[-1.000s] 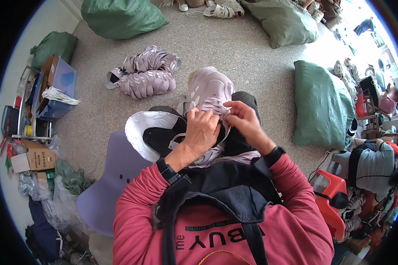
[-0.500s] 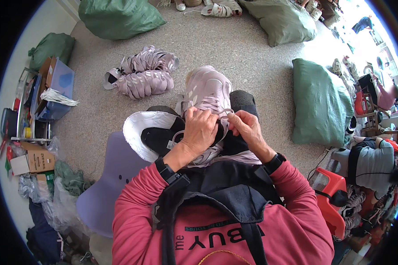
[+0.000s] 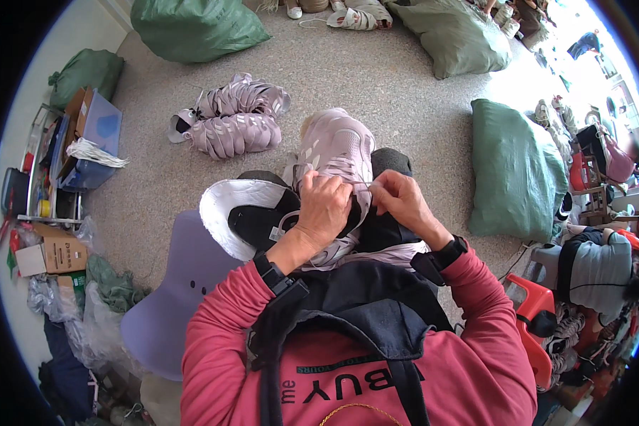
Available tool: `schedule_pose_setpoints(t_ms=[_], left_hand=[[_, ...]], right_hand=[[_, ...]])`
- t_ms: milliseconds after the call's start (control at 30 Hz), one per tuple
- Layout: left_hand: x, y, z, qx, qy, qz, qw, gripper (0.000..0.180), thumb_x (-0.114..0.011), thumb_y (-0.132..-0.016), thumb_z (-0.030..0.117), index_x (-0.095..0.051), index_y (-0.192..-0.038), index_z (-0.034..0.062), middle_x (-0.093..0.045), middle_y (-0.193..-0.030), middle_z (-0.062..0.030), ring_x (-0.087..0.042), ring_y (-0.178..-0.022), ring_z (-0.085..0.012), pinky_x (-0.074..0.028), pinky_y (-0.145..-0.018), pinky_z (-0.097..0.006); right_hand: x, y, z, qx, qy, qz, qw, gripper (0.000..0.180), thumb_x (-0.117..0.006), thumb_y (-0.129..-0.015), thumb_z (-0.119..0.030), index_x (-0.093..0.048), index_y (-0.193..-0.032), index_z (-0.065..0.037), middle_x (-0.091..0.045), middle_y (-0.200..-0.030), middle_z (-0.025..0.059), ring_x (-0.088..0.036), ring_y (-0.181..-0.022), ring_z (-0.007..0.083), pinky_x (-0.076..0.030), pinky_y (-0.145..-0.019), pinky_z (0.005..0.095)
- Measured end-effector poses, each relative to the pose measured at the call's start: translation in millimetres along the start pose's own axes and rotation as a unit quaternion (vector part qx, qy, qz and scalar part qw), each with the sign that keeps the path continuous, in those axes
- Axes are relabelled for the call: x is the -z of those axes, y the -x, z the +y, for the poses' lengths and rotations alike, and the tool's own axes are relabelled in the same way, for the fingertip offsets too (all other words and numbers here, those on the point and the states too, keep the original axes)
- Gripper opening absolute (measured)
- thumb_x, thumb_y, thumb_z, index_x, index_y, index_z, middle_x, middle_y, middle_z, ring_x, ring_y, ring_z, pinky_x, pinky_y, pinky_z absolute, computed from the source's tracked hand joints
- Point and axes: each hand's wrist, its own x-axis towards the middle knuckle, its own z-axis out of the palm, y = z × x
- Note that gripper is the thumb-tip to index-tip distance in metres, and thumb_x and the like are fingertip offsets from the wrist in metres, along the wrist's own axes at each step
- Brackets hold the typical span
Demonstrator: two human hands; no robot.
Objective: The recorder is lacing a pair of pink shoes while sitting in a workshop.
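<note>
A pale pink sneaker lies over my knees, its toe pointing away from me. My left hand is closed on the sneaker at its lacing, the fingertips partly hidden. A thin pink shoelace runs taut from beside the left fingers to my right hand, which pinches it between thumb and forefinger just right of the shoe. Against my left thigh rests a white-rimmed piece with a black inside, partly covered by my left hand and wrist. More pink shoe parts lie on my lap under my forearms.
Two bundles of pink shoe uppers lie on the floor ahead. Green sacks stand right and at the back. To my left are a purple chair and a blue bin; a red stool is at my right.
My right hand has moved slightly right and turned, drawing the shoelace from a loose loop into a straighter line. My left hand stays at the lacing.
</note>
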Motion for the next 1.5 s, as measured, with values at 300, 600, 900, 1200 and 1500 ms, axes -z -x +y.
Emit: schedule_pose_setpoints(t_ms=[300, 600, 900, 1200, 1500], left_hand=[[4, 0, 3, -0.022, -0.036, 0.019, 0.999, 0.008, -0.069, -0.083, 0.011, -0.065, -0.091, 0.0090, -0.060, -0.089, -0.0051, -0.062, -0.088, -0.0237, -0.038, -0.099, -0.047], [8, 0, 0, -0.022, -0.035, 0.014, 0.999, 0.004, -0.066, -0.087, 0.012, -0.065, -0.090, 0.0088, -0.060, -0.085, -0.0064, -0.062, -0.088, -0.0238, -0.038, -0.100, -0.047], [20, -6, -6, -0.128, -0.113, 0.012, 0.985, 0.005, -0.060, -0.085, 0.013, -0.061, -0.086, 0.0078, -0.056, -0.081, -0.0060, -0.061, -0.081, -0.0228, -0.042, -0.105, -0.051], [69, 23, -22, -0.192, -0.098, -0.025, 0.976, 0.011, -0.061, -0.084, 0.010, -0.061, -0.092, 0.0026, -0.051, -0.079, -0.0054, -0.057, -0.074, -0.0201, -0.041, -0.111, -0.052], [62, 26, -22, -0.177, -0.105, -0.015, 0.978, 0.009, -0.063, -0.085, 0.011, -0.063, -0.092, 0.0060, -0.053, -0.081, -0.0041, -0.057, -0.077, -0.0196, -0.041, -0.111, -0.052]], right_hand=[[-28, -3, -4, -0.010, -0.292, 0.160, 0.943, 0.011, -0.065, -0.096, -0.009, -0.066, -0.103, 0.000, -0.071, -0.086, 0.0063, -0.066, -0.071, 0.0116, -0.053, -0.061, 0.0272], [-1, 0, -6, -0.125, -0.315, -0.071, 0.938, 0.021, -0.067, -0.099, -0.024, -0.068, -0.090, -0.005, -0.068, -0.081, 0.0001, -0.056, -0.066, 0.0069, -0.044, -0.060, 0.0222], [-24, 1, -11, 0.207, 0.179, 0.072, 0.959, 0.033, -0.083, -0.077, -0.013, -0.060, -0.094, 0.004, -0.059, -0.110, 0.0145, -0.060, -0.075, 0.0262, -0.050, -0.066, 0.0345], [-22, -4, -10, 0.129, 0.094, 0.034, 0.987, 0.031, -0.083, -0.078, -0.011, -0.061, -0.095, 0.004, -0.058, -0.110, 0.0079, -0.056, -0.074, 0.0114, -0.050, -0.066, 0.0284], [-9, -3, -5, -0.025, -0.215, -0.030, 0.976, 0.020, -0.068, -0.093, -0.012, -0.066, -0.109, -0.001, -0.067, -0.094, 0.0002, -0.060, -0.080, 0.0065, -0.050, -0.072, 0.0224]])
